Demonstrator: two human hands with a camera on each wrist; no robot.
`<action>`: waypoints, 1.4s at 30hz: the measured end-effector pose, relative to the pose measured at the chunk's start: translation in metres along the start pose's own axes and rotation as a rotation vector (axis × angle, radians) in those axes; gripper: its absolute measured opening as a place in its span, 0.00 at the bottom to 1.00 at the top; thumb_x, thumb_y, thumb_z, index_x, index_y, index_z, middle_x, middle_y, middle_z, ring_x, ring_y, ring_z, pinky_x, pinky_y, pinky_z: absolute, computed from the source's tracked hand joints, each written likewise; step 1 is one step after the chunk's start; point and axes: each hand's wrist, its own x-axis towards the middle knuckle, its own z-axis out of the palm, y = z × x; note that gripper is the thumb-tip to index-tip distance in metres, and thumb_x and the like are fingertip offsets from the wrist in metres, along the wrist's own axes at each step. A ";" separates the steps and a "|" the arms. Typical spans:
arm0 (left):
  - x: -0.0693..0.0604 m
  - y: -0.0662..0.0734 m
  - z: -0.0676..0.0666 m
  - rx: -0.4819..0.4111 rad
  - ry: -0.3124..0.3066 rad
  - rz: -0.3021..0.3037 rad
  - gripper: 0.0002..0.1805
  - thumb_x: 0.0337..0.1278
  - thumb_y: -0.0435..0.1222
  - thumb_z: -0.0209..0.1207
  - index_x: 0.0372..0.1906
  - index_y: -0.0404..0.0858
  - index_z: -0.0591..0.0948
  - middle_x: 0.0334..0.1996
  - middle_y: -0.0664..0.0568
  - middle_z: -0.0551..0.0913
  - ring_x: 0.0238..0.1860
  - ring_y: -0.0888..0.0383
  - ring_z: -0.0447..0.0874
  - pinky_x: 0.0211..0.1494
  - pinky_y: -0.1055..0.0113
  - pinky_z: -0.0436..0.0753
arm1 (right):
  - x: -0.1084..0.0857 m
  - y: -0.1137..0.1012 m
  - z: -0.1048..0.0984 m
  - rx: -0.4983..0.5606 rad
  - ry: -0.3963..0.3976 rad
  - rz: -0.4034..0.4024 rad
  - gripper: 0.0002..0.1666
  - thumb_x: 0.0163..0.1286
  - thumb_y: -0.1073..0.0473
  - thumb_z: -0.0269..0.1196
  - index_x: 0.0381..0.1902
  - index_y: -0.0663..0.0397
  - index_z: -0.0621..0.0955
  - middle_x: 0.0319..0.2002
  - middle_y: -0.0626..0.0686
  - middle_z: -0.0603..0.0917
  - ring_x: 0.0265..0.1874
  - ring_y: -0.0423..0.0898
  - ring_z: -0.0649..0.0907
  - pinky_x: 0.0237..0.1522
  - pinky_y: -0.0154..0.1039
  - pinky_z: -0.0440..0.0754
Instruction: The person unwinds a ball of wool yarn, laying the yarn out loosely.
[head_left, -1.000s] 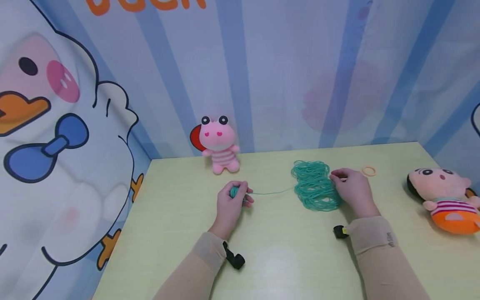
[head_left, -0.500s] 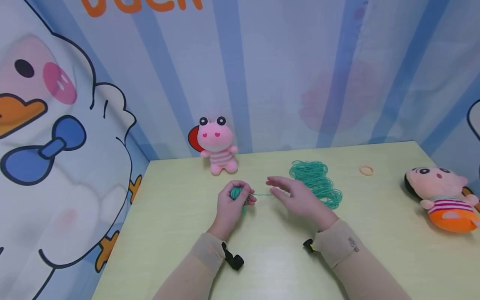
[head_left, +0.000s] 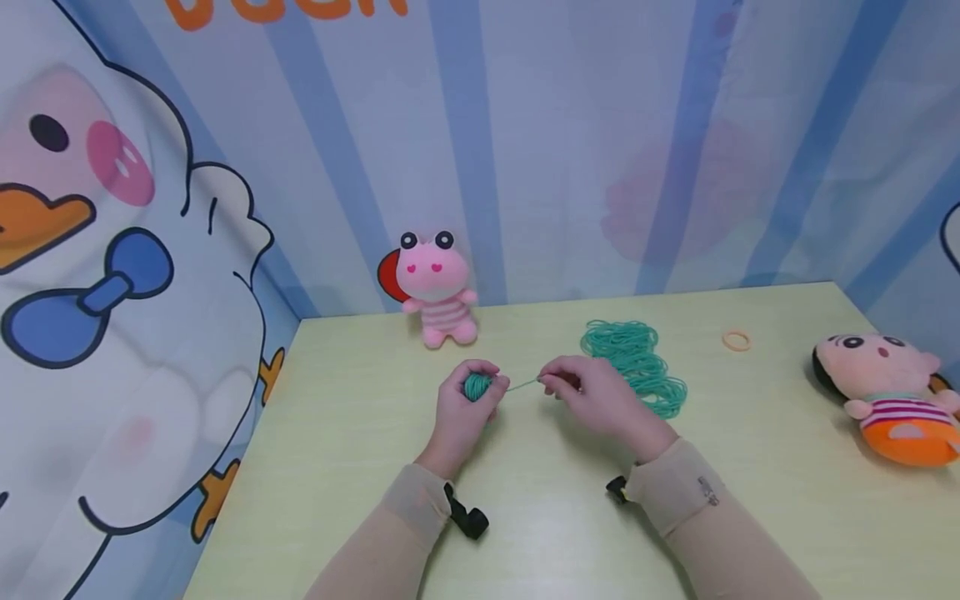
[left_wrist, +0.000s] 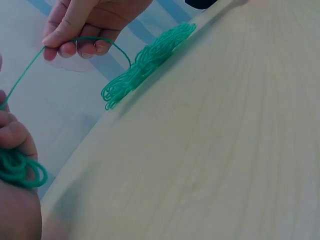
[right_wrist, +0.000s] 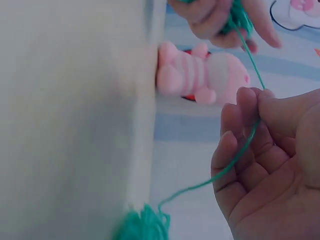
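A small ball of green yarn (head_left: 477, 386) sits in my left hand (head_left: 459, 417), whose fingers curl round it; loose loops of it show in the left wrist view. From the ball a single strand runs across to my right hand (head_left: 596, 400), which pinches it between thumb and index finger, plain in the right wrist view (right_wrist: 270, 150). Past those fingertips the strand hangs across the other fingers and leads down to the loose skein of green yarn (head_left: 630, 358) lying on the table, just behind my right hand.
A pink striped plush toy (head_left: 442, 292) sits at the table's back edge. An orange ring (head_left: 736, 340) lies right of the skein. Farther right, another plush doll (head_left: 892, 400) lies on its back. A printed blue curtain (head_left: 547, 150) stands behind the pale table (head_left: 547, 517).
My right hand has moved left from beside the skein to near the ball, then its fingers closed on the strand. My left hand has turned slightly, staying round the ball.
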 end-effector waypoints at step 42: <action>0.002 -0.002 -0.001 -0.099 0.010 0.076 0.23 0.85 0.40 0.60 0.67 0.26 0.75 0.40 0.60 0.93 0.24 0.64 0.85 0.29 0.72 0.85 | -0.022 0.080 -0.078 -0.159 0.272 0.497 0.26 0.86 0.48 0.58 0.66 0.63 0.85 0.66 0.71 0.85 0.62 0.70 0.84 0.60 0.67 0.84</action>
